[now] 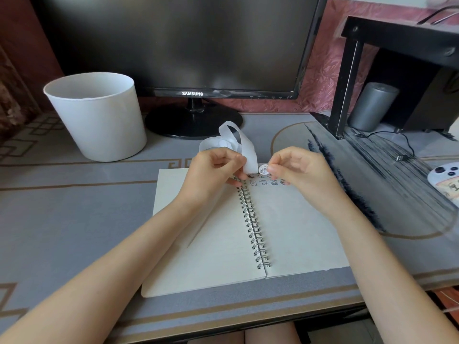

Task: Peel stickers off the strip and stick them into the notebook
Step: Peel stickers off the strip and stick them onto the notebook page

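An open spiral notebook (293, 234) lies on the desk in front of me, with several small stickers (263, 182) in rows near the top of its right page. My left hand (213, 170) pinches the white backing strip (246, 147), which curls up and back in loops above the notebook's top edge. My right hand (295, 167) pinches a small round sticker (263, 169) just right of the strip's end, a little above the right page.
A white bucket (99, 120) stands at the back left. A black monitor (188, 45) on its stand sits behind the notebook. At the right are a black shelf (347, 78), a grey cylinder (372, 105), a loose cable (402, 155) and a phone (444, 180).
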